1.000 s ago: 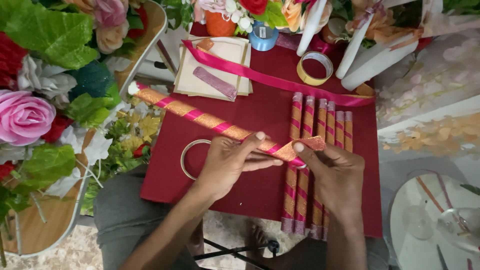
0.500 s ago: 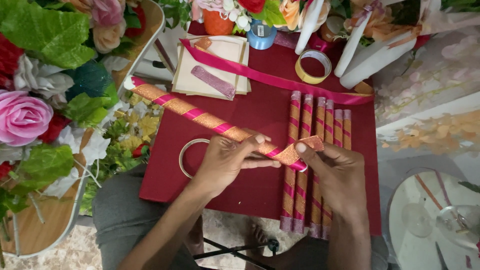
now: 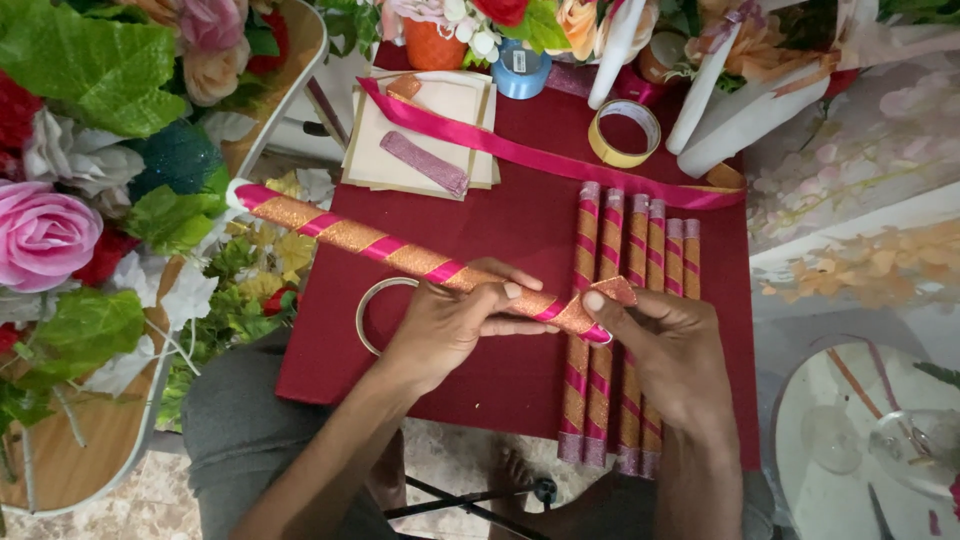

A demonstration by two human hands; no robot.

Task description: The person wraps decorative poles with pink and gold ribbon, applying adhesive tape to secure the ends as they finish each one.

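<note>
You're wrapping the stick (image 3: 400, 250): left hand (image 3: 450, 325) grips it, right hand (image 3: 665, 345) pinches the gold ribbon end (image 3: 612, 292) above the finished sticks (image 3: 630, 330); next, press it flat.

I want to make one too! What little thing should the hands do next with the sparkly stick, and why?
Probably press the loose gold tape end down onto the stick. The right hand pinches that flap at the stick's tip, where it still sticks up, while the left hand grips the stick. The rest is already wrapped in gold and pink, like the finished sticks lying on the red cloth.
</note>
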